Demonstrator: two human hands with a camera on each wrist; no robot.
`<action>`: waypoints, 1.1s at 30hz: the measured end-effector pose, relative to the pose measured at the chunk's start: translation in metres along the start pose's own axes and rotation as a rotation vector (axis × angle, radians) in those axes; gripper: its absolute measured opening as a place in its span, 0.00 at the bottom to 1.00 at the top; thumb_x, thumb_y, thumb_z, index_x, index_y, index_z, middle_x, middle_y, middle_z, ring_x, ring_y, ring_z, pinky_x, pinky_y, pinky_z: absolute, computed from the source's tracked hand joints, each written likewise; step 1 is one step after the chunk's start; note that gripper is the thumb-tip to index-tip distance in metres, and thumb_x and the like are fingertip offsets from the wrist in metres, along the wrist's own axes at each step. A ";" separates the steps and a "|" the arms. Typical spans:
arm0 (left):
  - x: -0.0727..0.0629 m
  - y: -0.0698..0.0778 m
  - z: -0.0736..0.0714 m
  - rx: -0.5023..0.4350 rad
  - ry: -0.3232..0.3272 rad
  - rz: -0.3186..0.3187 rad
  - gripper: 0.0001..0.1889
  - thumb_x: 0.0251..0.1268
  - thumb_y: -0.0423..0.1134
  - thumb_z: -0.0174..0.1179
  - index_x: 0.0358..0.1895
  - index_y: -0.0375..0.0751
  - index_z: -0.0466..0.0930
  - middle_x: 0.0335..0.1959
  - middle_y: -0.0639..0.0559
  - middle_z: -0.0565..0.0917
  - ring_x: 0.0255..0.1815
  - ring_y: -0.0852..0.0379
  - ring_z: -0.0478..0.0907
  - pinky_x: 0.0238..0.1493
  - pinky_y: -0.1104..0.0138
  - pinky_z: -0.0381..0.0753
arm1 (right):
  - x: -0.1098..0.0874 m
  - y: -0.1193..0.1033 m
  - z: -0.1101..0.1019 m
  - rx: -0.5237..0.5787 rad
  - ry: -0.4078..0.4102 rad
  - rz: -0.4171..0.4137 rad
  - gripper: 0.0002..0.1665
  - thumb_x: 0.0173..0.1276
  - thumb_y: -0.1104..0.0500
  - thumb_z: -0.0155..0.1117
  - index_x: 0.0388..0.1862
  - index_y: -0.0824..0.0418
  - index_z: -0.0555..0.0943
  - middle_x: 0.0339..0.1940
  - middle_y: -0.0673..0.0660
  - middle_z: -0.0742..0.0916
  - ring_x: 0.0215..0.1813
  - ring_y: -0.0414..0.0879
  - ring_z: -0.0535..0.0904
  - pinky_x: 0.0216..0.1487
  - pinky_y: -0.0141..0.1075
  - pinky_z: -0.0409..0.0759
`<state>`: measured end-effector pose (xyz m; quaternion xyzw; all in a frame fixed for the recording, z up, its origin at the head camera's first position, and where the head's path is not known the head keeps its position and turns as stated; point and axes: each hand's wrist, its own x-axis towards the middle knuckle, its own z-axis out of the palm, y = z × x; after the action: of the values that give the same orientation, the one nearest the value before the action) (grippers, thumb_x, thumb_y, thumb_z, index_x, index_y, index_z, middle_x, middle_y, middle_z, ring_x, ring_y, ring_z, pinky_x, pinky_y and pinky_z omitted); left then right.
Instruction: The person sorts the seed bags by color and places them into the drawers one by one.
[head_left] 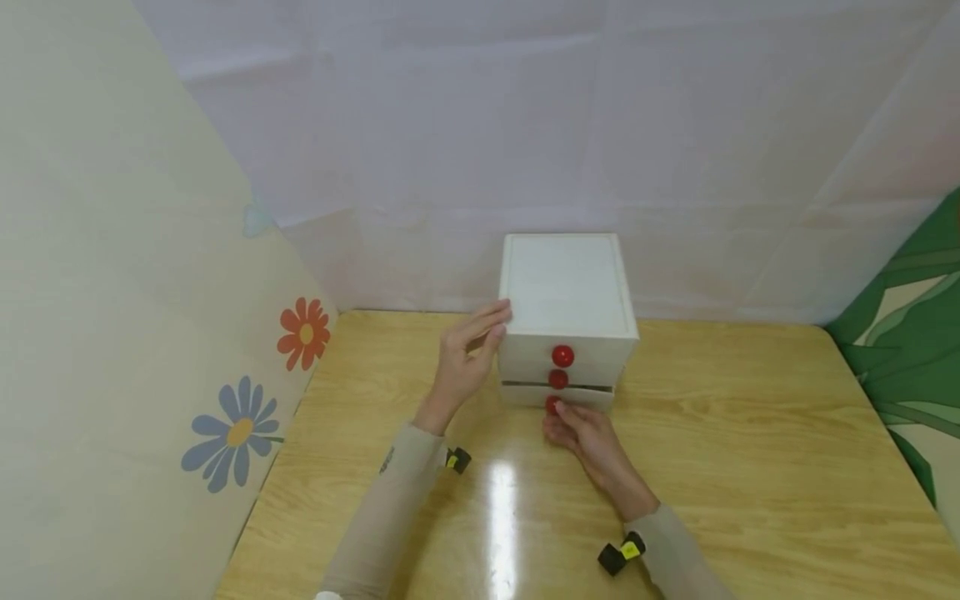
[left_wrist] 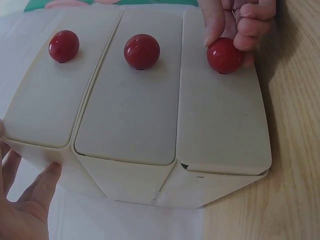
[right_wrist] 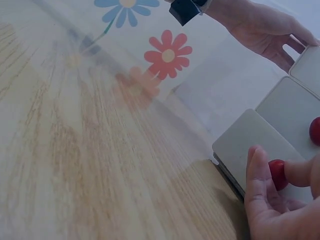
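A small white chest of drawers [head_left: 567, 283] has three drawers, each with a round red knob on its front. My left hand [head_left: 461, 362] rests against the chest's left side near the top, its fingers extended along the wall and edge. Low at the front, my right hand [head_left: 596, 446] pinches the bottom knob [left_wrist: 225, 56] between thumb and fingers. The bottom drawer [right_wrist: 250, 142] stands slightly out from the body, with a dark gap above its front. Both the middle knob [left_wrist: 142, 51] and the top knob [left_wrist: 64, 46] are untouched, and their drawers sit closed.
The chest stands on a wood-grain table [head_left: 750, 433], close to a pale cloth backdrop [head_left: 465, 125]. To the left is a cream panel with a red flower [head_left: 303, 333] and a blue flower [head_left: 238, 433]. Green leaf shapes [head_left: 915, 333] cover the right panel.
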<state>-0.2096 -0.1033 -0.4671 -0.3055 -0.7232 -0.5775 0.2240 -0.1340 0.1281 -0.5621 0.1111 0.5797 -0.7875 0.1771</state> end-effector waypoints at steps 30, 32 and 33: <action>-0.001 0.004 0.001 0.007 0.001 -0.020 0.13 0.77 0.25 0.61 0.59 0.29 0.85 0.68 0.37 0.83 0.65 0.39 0.85 0.58 0.61 0.90 | 0.012 0.001 -0.001 -0.012 0.009 -0.017 0.24 0.87 0.60 0.52 0.67 0.81 0.72 0.38 0.54 0.91 0.40 0.41 0.90 0.52 0.34 0.92; 0.000 0.005 0.000 0.012 -0.001 -0.015 0.13 0.76 0.25 0.61 0.59 0.29 0.86 0.68 0.37 0.83 0.65 0.40 0.85 0.58 0.60 0.90 | 0.013 0.002 -0.001 -0.004 0.012 -0.021 0.24 0.87 0.60 0.53 0.67 0.81 0.72 0.38 0.54 0.91 0.40 0.41 0.90 0.51 0.34 0.92; 0.000 0.005 0.000 0.013 -0.002 -0.013 0.13 0.76 0.25 0.62 0.59 0.30 0.86 0.68 0.37 0.83 0.65 0.40 0.85 0.58 0.60 0.90 | 0.014 0.002 -0.001 -0.010 0.009 -0.026 0.25 0.87 0.59 0.53 0.67 0.82 0.72 0.38 0.54 0.91 0.40 0.41 0.90 0.52 0.34 0.92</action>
<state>-0.2062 -0.1026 -0.4636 -0.3000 -0.7292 -0.5738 0.2215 -0.1457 0.1267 -0.5698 0.1063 0.5860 -0.7863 0.1647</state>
